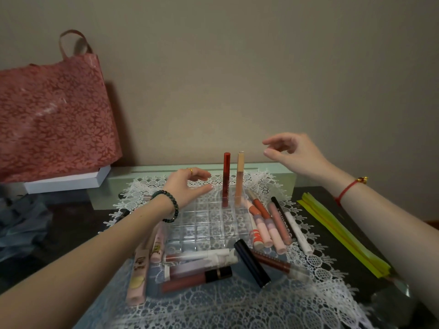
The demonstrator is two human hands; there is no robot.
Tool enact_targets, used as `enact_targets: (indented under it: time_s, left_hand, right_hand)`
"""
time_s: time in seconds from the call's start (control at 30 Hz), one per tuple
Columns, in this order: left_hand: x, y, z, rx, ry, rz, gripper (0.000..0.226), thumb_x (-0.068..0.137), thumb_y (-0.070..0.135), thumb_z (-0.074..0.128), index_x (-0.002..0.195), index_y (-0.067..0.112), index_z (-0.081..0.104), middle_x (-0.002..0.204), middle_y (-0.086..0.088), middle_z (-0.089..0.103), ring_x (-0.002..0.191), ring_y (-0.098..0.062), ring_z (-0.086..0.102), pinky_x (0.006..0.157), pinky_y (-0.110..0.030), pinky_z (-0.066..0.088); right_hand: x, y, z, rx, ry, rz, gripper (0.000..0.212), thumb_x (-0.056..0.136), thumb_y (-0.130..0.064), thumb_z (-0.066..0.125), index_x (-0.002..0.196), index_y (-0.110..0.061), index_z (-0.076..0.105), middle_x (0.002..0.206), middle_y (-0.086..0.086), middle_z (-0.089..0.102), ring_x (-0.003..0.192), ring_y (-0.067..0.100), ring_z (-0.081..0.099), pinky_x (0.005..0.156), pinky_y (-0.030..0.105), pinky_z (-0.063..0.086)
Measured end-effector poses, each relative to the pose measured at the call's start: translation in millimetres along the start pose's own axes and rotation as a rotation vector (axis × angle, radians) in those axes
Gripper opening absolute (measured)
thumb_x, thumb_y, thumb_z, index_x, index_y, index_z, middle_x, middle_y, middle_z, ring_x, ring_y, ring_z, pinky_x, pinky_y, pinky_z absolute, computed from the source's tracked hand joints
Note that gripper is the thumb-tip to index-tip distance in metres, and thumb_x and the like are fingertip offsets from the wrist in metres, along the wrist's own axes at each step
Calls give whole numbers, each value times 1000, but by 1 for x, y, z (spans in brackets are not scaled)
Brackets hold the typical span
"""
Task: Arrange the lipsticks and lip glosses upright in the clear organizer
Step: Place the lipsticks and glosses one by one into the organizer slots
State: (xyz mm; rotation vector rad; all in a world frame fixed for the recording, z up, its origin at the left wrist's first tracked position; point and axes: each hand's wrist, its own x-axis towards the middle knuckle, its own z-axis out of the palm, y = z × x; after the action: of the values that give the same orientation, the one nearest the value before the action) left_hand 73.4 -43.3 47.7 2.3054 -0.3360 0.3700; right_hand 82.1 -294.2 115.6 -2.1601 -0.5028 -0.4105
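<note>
left hand [187, 186] rests spread on the far left corner of the clear gridded plastic organizer [204, 231], grip released, likely to steady it on the worktop. two tubes stand upright in its back row: dark red lip gloss [226, 179], then peach lip gloss [240, 178]. right hand [297, 155] hovers beside them, grip released and empty. loose tubes [268, 224] lie around the organizer, unsorted.

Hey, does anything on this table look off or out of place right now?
Nothing is spilled or broken. Only two tubes, a red one and a peach one, stand upright in the organizer. The rest lie loose around it, including a black tube at its near corner.
</note>
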Motion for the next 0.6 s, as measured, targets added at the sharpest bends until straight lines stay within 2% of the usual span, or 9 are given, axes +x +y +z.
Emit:
enact_targets:
  time_s: [0.1, 0.2, 0.3, 0.6]
  left_hand:
    - [-5, -5, -4, 39, 1, 3, 29, 77, 30, 69, 104, 21, 63, 103, 6, 65, 98, -9, 56, 89, -25, 42]
    - [-10, -10, -6, 71, -23, -12, 31, 78, 31, 68, 106, 21, 63, 109, 4, 64, 101, -8, 54, 91, -25, 41]
    - [-13, -14, -6, 127, -38, -7, 31, 79, 33, 66, 108, 22, 62, 112, 5, 64, 101, -6, 53, 89, -21, 37]
    - [-14, -18, -3, 120, -4, 25, 28, 79, 31, 66, 106, 23, 63, 106, 15, 58, 96, 1, 50, 88, -19, 36]
  right_hand:
    - [-8, 16, -4, -33, -5, 40, 19, 80, -20, 66, 99, -22, 63, 83, -7, 64, 76, 2, 59, 66, 9, 43]
    - [-15, 35, -3, -79, -14, 115, 20, 79, -19, 68, 98, -17, 64, 84, 0, 65, 78, 11, 60, 76, 21, 46]
    - [-23, 55, 3, -127, -43, 204, 22, 78, -21, 69, 98, -15, 65, 85, 1, 65, 80, 13, 61, 77, 26, 47]
    - [-32, 98, 24, -247, -79, 389, 19, 79, -23, 68, 96, -15, 65, 84, 0, 61, 73, 10, 57, 57, 17, 39]
